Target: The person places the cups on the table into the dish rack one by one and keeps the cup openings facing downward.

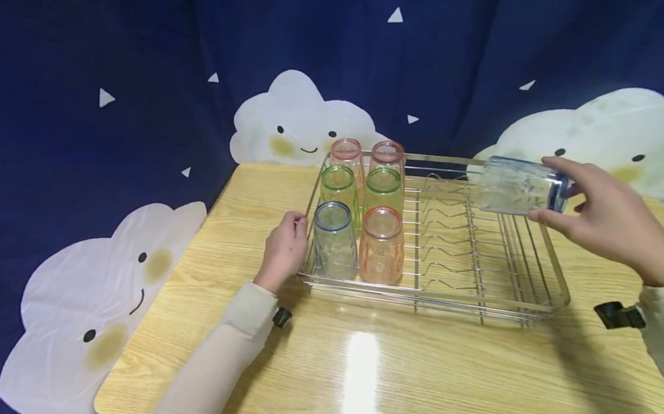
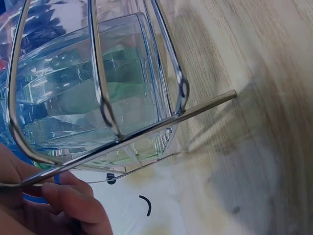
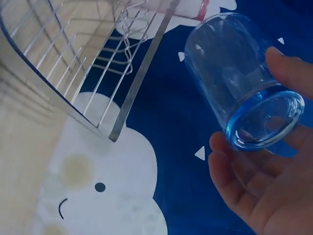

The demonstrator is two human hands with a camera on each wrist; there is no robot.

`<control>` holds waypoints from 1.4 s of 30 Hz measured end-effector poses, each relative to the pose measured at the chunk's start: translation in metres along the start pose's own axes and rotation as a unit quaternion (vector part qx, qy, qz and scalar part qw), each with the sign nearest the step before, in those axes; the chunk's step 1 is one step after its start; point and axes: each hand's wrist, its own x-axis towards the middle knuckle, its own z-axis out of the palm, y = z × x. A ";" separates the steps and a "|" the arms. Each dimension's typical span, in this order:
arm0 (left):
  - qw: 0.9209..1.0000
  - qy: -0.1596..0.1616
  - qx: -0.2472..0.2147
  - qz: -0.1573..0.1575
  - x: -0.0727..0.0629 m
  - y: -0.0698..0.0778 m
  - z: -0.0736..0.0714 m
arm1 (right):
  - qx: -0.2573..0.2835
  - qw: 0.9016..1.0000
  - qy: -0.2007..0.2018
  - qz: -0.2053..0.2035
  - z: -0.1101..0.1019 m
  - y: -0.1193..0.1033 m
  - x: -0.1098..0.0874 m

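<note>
My right hand (image 1: pixel 601 212) holds a clear glass with a blue base (image 1: pixel 516 186) on its side above the back right of a wire dish rack (image 1: pixel 450 296). Thumb and fingers grip it near the blue base (image 3: pixel 264 120), and its mouth points left. At the rack's left edge, my left hand (image 1: pixel 286 249) grips the rim, with fingers curled around the wire in the left wrist view. Upside down in the rack's left part stand a blue glass (image 1: pixel 335 244), an orange-red glass (image 1: pixel 382 249), two green glasses (image 1: pixel 384 189) and two pink glasses (image 1: pixel 387 153) behind them.
The rack stands on a light wooden table (image 1: pixel 440 394). Wavy wire dividers (image 1: pixel 447 239) run along its middle and right. Behind the table hangs a dark blue curtain (image 1: pixel 349 40) with white clouds and triangles.
</note>
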 end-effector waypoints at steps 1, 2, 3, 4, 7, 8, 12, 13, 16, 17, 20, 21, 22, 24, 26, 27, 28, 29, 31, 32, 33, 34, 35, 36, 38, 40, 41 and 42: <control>1.000 0.001 0.000 0.000 0.000 0.000 0.000 | -0.010 1.000 -0.014 0.002 -0.001 0.000 0.004; 1.000 0.001 0.001 0.000 -0.001 -0.001 0.000 | -0.015 1.000 -0.021 0.001 -0.001 0.001 0.008; 1.000 0.002 0.000 0.001 -0.001 -0.001 0.000 | -0.018 0.999 -0.029 0.002 -0.002 0.001 0.011; 1.000 0.002 0.001 0.002 -0.002 -0.001 -0.001 | -0.022 0.999 -0.034 0.002 -0.003 0.000 0.014; 1.000 0.004 0.000 0.003 -0.002 -0.002 -0.001 | -0.034 0.998 -0.045 0.000 -0.005 -0.001 0.022; 1.000 0.006 0.000 0.004 -0.002 -0.002 -0.001 | -0.036 0.998 -0.046 -0.001 -0.005 -0.001 0.024; 1.000 0.011 -0.001 0.005 -0.003 -0.002 -0.002 | -0.051 0.997 -0.060 -0.006 -0.003 -0.004 0.032; 1.000 0.011 -0.001 0.005 -0.003 -0.002 -0.002 | -0.056 0.997 -0.061 -0.010 -0.001 -0.004 0.035; 1.000 0.010 -0.001 0.006 -0.003 -0.002 -0.002 | -0.074 0.995 -0.066 -0.024 0.001 -0.003 0.041; 1.000 0.010 0.001 0.007 -0.003 -0.002 -0.001 | -0.078 0.994 -0.068 -0.029 0.002 -0.003 0.044; 1.000 0.006 0.005 0.007 -0.002 -0.002 0.000 | -0.087 0.992 -0.078 -0.044 0.005 -0.002 0.052; 1.000 0.005 0.006 0.006 -0.002 -0.002 0.000 | -0.088 0.992 -0.082 -0.047 0.006 -0.001 0.055; 1.000 0.005 0.006 0.006 -0.002 -0.002 0.000 | -0.090 0.991 -0.086 -0.050 0.007 -0.001 0.057; 1.000 0.006 0.007 0.007 -0.001 -0.002 0.001 | -0.093 0.990 -0.093 -0.048 0.008 0.000 0.062; 1.000 0.008 0.005 0.009 -0.001 -0.001 0.002 | -0.097 0.989 -0.101 -0.042 0.010 0.003 0.065; 1.000 0.009 0.005 0.010 -0.001 -0.001 0.002 | -0.097 0.989 -0.105 -0.039 0.011 0.004 0.067; 1.000 0.010 0.006 0.010 -0.001 -0.001 0.002 | -0.098 0.988 -0.111 -0.035 0.012 0.005 0.069; 1.000 0.011 0.006 0.010 -0.001 -0.001 0.003 | -0.099 0.988 -0.118 -0.030 0.013 0.007 0.070; 1.000 0.010 0.001 0.008 -0.001 -0.001 0.003 | -0.100 0.986 -0.133 -0.023 0.016 0.010 0.072; 1.000 0.010 0.000 0.007 -0.001 -0.001 0.003 | -0.100 0.985 -0.140 -0.019 0.018 0.012 0.072; 1.000 0.010 0.000 0.006 -0.001 0.000 0.003 | -0.101 0.984 -0.147 -0.016 0.019 0.014 0.073; 1.000 0.009 -0.001 0.006 -0.001 0.000 0.003 | -0.103 0.983 -0.151 -0.013 0.020 0.015 0.073; 1.000 0.009 -0.001 0.006 -0.001 0.000 0.003 | -0.104 0.983 -0.154 -0.010 0.022 0.016 0.073; 1.000 0.010 -0.002 0.005 -0.001 0.000 0.003 | -0.104 0.983 -0.154 -0.010 0.023 0.018 0.073; 1.000 0.011 -0.002 0.004 -0.001 0.000 0.003 | -0.103 0.983 -0.150 -0.012 0.025 0.019 0.074; 1.000 0.012 -0.003 0.003 0.000 -0.001 0.003 | -0.101 0.984 -0.147 -0.017 0.027 0.021 0.075; 1.000 0.011 -0.005 0.002 0.000 -0.001 0.003 | -0.101 0.984 -0.147 -0.019 0.029 0.021 0.076; 1.000 0.010 -0.007 0.001 0.000 -0.001 0.003 | -0.100 0.984 -0.148 -0.020 0.030 0.022 0.077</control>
